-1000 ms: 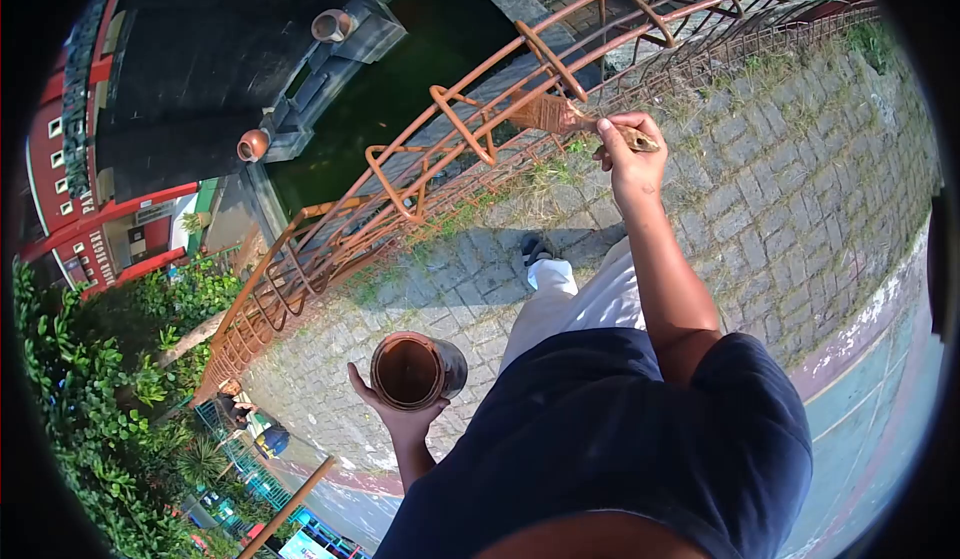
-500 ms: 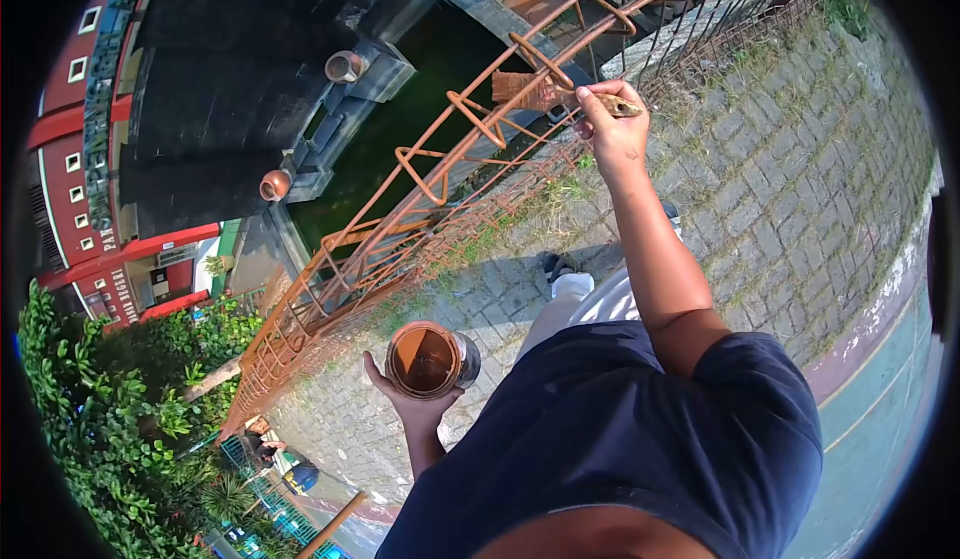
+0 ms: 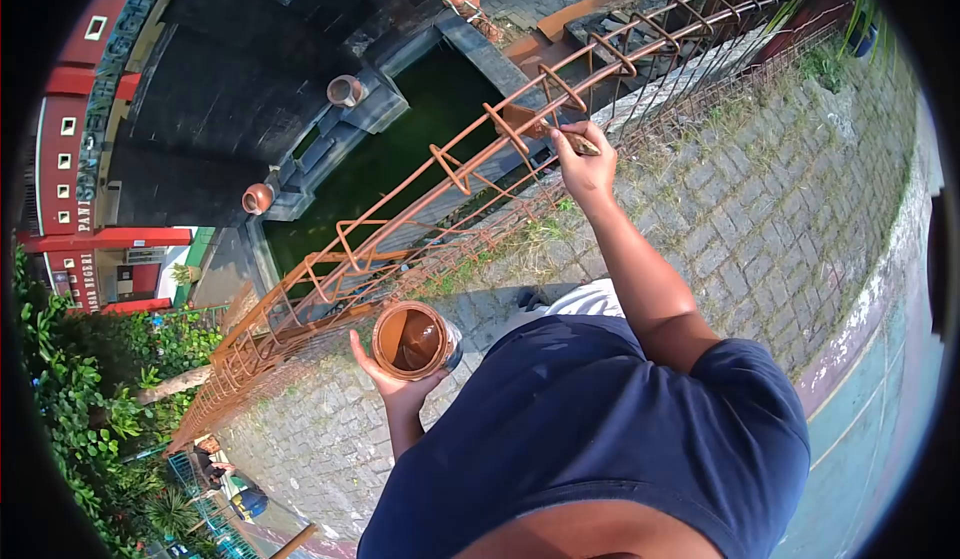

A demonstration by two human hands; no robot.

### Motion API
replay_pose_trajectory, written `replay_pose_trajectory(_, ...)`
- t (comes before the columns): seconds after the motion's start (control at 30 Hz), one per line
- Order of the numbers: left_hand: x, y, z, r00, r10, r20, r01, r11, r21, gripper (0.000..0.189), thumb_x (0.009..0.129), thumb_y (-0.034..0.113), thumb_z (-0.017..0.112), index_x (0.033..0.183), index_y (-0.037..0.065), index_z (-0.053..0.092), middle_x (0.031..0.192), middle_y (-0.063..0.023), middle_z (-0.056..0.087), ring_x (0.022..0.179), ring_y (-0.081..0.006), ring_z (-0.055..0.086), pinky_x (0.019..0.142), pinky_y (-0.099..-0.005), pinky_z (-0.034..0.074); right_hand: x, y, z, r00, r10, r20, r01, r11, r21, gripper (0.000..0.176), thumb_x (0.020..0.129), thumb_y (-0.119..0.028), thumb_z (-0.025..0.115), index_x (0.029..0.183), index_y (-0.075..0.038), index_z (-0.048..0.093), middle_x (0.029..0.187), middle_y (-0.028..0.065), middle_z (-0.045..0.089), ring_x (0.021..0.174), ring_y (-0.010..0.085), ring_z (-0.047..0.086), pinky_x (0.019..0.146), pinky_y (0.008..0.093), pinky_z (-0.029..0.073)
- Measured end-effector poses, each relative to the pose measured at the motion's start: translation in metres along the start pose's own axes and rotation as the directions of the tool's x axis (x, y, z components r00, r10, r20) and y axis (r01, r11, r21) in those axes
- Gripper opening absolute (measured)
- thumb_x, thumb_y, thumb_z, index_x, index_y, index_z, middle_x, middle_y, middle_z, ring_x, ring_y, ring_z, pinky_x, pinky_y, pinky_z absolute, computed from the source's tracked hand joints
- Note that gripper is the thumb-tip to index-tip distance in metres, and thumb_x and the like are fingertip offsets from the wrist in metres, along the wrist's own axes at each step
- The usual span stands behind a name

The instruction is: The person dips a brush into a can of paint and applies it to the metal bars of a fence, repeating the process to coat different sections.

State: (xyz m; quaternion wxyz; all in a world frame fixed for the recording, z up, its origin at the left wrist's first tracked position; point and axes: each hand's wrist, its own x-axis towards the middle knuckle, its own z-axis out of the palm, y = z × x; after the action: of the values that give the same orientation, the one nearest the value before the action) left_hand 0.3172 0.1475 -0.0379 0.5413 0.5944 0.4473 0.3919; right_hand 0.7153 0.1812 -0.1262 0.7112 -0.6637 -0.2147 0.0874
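My right hand (image 3: 583,164) is raised and grips a paintbrush (image 3: 535,125) whose bristles rest against the top rail of an orange-brown metal fence (image 3: 400,229). My left hand (image 3: 395,384) holds a round paint can (image 3: 412,340) from below, near my chest; orange-brown paint shows inside it. The fence runs diagonally from lower left to upper right, with triangular loops along its top.
Behind the fence lies a dark green pond (image 3: 400,149) edged by a stone wall with clay pots (image 3: 257,198). I stand on cobblestone paving (image 3: 760,209). Bushes (image 3: 80,389) grow at the left. A red building (image 3: 70,159) stands beyond.
My right hand carried the brush leftward along the top rail. The view turned, and the paint can shifted slightly up in frame.
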Motion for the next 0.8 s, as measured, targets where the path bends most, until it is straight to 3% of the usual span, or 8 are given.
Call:
replay_pose_trajectory(0.07,0.005,-0.001,0.001,1.0,0.008,-0.009,-0.008,0.999,-0.051,0.151,0.047,0.016,0.1,0.156,0.028,-0.004,0.144,-0.0151,0.045,0.13,-0.0328,0.052,0.106,-0.0521,0.048,-0.004,-0.007,0.0,0.964,-0.265,-0.007,0.261,0.957,-0.127,0.014,0.084,-0.011,0.079,0.088,-0.003,0.068,0.083,0.0033,0.069,0.076,0.0096,0.062,0.07,0.0267,0.05)
replay_pose_trajectory(0.2,0.018,-0.022,-0.008,0.991,0.135,0.022,-0.132,0.986,-0.098,0.154,0.044,0.025,0.101,0.156,0.024,-0.004,0.145,-0.0157,0.044,0.13,-0.0336,0.051,0.106,-0.0515,0.048,-0.017,0.011,-0.008,1.0,0.011,-0.009,-0.011,1.0,0.0,0.014,0.087,-0.006,0.076,0.095,-0.002,0.066,0.074,-0.0005,0.062,0.07,0.0138,0.061,0.07,0.026,0.051)
replay_pose_trajectory(0.23,0.021,-0.027,-0.009,0.986,0.162,0.03,-0.158,0.983,-0.09,0.154,0.044,0.026,0.101,0.156,0.024,-0.004,0.145,-0.0157,0.043,0.13,-0.0335,0.051,0.107,-0.0512,0.048,-0.021,0.003,-0.012,0.972,-0.236,0.007,0.234,0.962,-0.139,0.014,0.086,-0.005,0.076,0.095,-0.002,0.066,0.076,-0.0004,0.064,0.072,0.014,0.063,0.072,0.0265,0.051)
replay_pose_trajectory(0.4,0.033,-0.041,-0.032,0.968,0.241,0.072,-0.237,0.969,-0.068,0.152,0.046,0.028,0.101,0.156,0.023,-0.005,0.143,-0.0159,0.045,0.129,-0.0329,0.052,0.106,-0.0496,0.048,-0.039,-0.012,-0.038,0.941,-0.216,0.261,0.304,0.879,-0.367,0.012,0.085,-0.008,0.077,0.091,-0.002,0.068,0.083,0.0054,0.071,0.08,0.0101,0.065,0.075,0.0276,0.052)
replay_pose_trajectory(0.5,0.038,-0.05,-0.041,0.97,0.229,0.084,-0.215,0.965,-0.148,0.152,0.046,0.029,0.101,0.156,0.021,-0.004,0.14,-0.0161,0.048,0.126,-0.0321,0.054,0.106,-0.0492,0.048,-0.048,-0.035,-0.037,0.981,-0.07,0.179,0.141,0.897,-0.419,0.011,0.085,-0.007,0.076,0.09,-0.002,0.068,0.084,0.007,0.073,0.078,0.0098,0.064,0.076,0.0278,0.052)
replay_pose_trajectory(0.7,0.043,-0.064,-0.071,0.978,0.126,0.168,-0.087,0.972,-0.219,0.154,0.043,0.028,0.102,0.155,0.017,-0.002,0.137,-0.0156,0.05,0.125,-0.0311,0.055,0.105,-0.0482,0.049,-0.046,-0.013,-0.001,0.986,-0.167,0.014,0.163,0.94,-0.301,0.01,0.089,-0.01,0.075,0.095,-0.007,0.068,0.082,-0.0012,0.064,0.063,0.0068,0.056,0.054,0.023,0.045)
replay_pose_trajectory(0.77,0.044,-0.072,-0.086,0.973,0.121,0.196,-0.081,0.977,-0.199,0.154,0.042,0.027,0.102,0.155,0.015,-0.002,0.136,-0.0158,0.05,0.125,-0.031,0.055,0.105,-0.0477,0.049,-0.06,0.003,0.0,0.917,-0.395,0.053,0.378,0.823,-0.424,0.012,0.088,-0.011,0.076,0.096,-0.006,0.068,0.084,0.0,0.065,0.068,0.0092,0.058,0.059,0.0252,0.048)
replay_pose_trajectory(0.8,0.046,-0.078,-0.093,0.969,0.147,0.201,-0.112,0.978,-0.177,0.154,0.042,0.027,0.102,0.155,0.014,-0.001,0.136,-0.016,0.05,0.125,-0.0309,0.055,0.105,-0.0475,0.049,-0.07,0.011,-0.002,0.988,-0.151,-0.03,0.134,0.937,-0.323,0.013,0.086,-0.011,0.077,0.095,-0.005,0.069,0.086,0.0018,0.068,0.076,0.0105,0.061,0.068,0.0278,0.051)
